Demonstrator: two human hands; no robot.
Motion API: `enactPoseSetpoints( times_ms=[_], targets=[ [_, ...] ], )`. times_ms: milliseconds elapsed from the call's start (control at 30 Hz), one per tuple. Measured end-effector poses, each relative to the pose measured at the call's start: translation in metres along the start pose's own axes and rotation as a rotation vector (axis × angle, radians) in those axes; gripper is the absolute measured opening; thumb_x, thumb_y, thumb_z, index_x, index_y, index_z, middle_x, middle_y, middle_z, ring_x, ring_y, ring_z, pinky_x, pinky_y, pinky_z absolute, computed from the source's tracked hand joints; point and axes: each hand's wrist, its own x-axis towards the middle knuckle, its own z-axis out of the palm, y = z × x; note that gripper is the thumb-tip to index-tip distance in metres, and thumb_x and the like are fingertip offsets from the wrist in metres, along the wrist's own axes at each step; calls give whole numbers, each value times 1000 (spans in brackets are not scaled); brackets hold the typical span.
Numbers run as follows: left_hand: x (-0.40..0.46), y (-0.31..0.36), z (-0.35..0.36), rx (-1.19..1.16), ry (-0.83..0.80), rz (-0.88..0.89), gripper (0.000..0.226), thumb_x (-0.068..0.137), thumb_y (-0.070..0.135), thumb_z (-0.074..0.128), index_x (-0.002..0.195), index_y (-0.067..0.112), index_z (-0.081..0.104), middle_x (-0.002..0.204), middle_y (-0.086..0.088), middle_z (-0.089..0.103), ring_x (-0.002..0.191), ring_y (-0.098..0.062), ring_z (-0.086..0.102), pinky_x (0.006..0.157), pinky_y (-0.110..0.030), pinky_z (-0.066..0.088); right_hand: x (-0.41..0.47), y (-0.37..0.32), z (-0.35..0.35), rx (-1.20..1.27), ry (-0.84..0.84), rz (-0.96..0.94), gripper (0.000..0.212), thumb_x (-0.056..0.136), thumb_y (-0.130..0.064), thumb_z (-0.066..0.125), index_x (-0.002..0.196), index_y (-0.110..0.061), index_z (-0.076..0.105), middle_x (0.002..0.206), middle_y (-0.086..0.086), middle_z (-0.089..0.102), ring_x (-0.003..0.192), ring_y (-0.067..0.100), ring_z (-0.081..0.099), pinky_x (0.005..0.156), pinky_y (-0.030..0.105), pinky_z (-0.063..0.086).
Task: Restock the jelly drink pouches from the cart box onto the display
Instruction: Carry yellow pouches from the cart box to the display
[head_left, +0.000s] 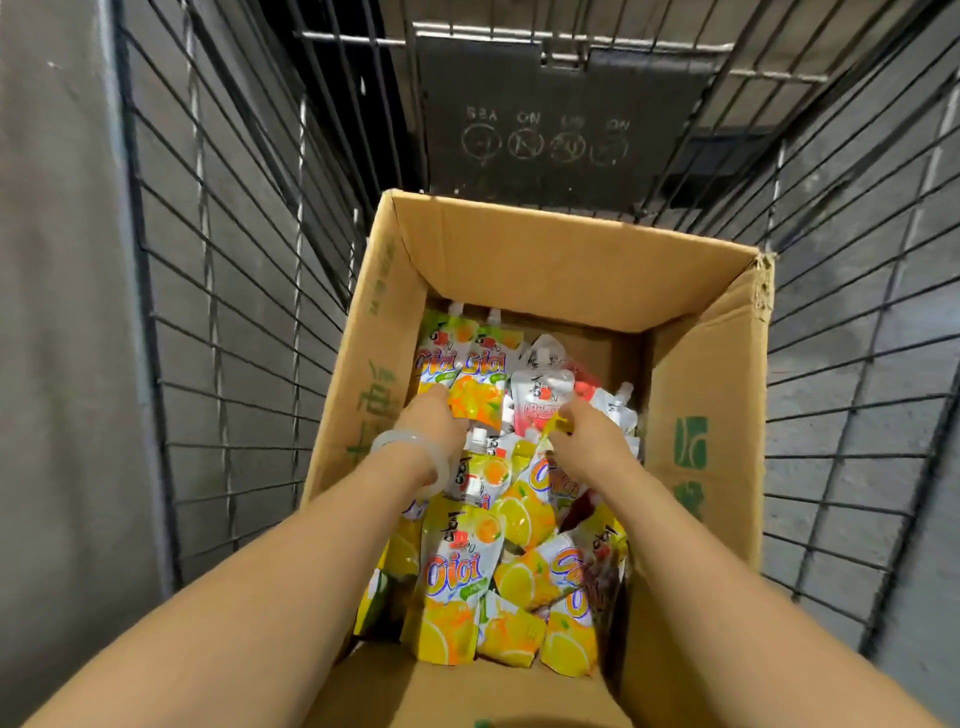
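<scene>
An open cardboard box (545, 260) stands in a wire cart and holds several jelly drink pouches, mostly yellow and orange ones (457, 566), with a few white and red ones (540, 395) at the far end. Both arms reach down into the box. My left hand (434, 421), with a pale bangle on the wrist, grips the lower edge of an orange pouch (475, 400) near the box's left wall. My right hand (587, 431) pinches the corner of a yellow pouch (550, 470) in the middle of the pile.
The black wire cart (218, 312) closes the box in on the left, right and far sides. A dark folded seat panel (550, 109) with printed symbols stands at the cart's far end. Grey floor (52, 312) shows through the mesh.
</scene>
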Motion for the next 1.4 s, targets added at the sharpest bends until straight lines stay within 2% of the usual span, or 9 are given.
enactPoseSetpoints(
  times_ms=[200, 400, 500, 667, 900, 1000, 1133, 1267, 1400],
  targets=[
    [24, -1, 10, -219, 69, -50, 44, 98, 8, 37, 141, 16, 37, 125, -8, 54, 94, -24, 52, 76, -31, 42, 30, -23, 17, 228, -14, -49, 35, 97, -20, 44, 130, -8, 49, 126, 14, 57, 115, 29, 54, 94, 33, 41],
    [27, -10, 15, -403, 79, -68, 47, 91, -6, 34, 133, 13, 47, 114, -4, 58, 102, -24, 55, 88, -35, 46, 56, -46, 38, 289, -78, 163, 47, 89, -51, 54, 78, -6, 44, 67, 3, 41, 69, 22, 46, 59, 28, 32],
    [25, -17, 17, -308, 54, 12, 47, 88, -9, 35, 123, 13, 58, 121, -6, 61, 112, -25, 57, 92, -34, 47, 59, -47, 34, 244, -84, 153, 50, 85, -45, 63, 64, -9, 35, 59, 2, 35, 56, 19, 38, 46, 28, 22],
    [29, -14, 19, -195, 163, 78, 39, 93, 0, 43, 128, 12, 55, 130, -11, 54, 118, -29, 52, 94, -34, 43, 64, -34, 25, 533, 11, 126, 45, 81, -12, 62, 51, -16, 29, 55, 5, 33, 58, 21, 34, 58, 31, 27],
    [69, 6, 22, -104, 161, -195, 58, 94, 7, 43, 145, 0, 18, 148, -18, 30, 138, -31, 30, 107, -40, 31, 44, 21, 8, 1092, 69, 271, 16, 82, 2, 58, 72, -7, 49, 69, 15, 49, 51, 22, 50, 49, 27, 44],
    [77, 12, 23, -64, 159, -257, 53, 94, 15, 47, 140, -1, 25, 147, -17, 30, 141, -27, 24, 110, -37, 27, 37, 41, 10, 1116, 62, 363, 11, 83, 3, 53, 77, -1, 44, 78, 17, 46, 58, 25, 46, 43, 23, 45],
    [82, 20, 19, 43, 90, -180, 42, 96, 31, 45, 128, 5, 47, 134, -17, 41, 125, -34, 40, 99, -41, 38, 35, 39, 13, 1023, -89, 323, 14, 87, -3, 58, 81, -10, 48, 67, 12, 52, 37, 17, 53, 35, 15, 39],
    [83, 22, 20, 125, 56, -122, 49, 93, 35, 50, 135, 13, 38, 139, -15, 36, 125, -36, 41, 101, -44, 37, 40, 28, 15, 925, -43, 306, 25, 80, -23, 75, 89, -8, 57, 82, 6, 67, 57, 13, 62, 45, 18, 47],
    [80, 22, 12, 175, 41, -111, 64, 84, 39, 65, 130, 6, 36, 131, -14, 49, 122, -34, 46, 97, -43, 41, 45, 27, 10, 1013, -71, 347, 20, 77, -21, 77, 78, -11, 59, 72, 6, 64, 46, 13, 56, 36, 16, 40]
  ],
)
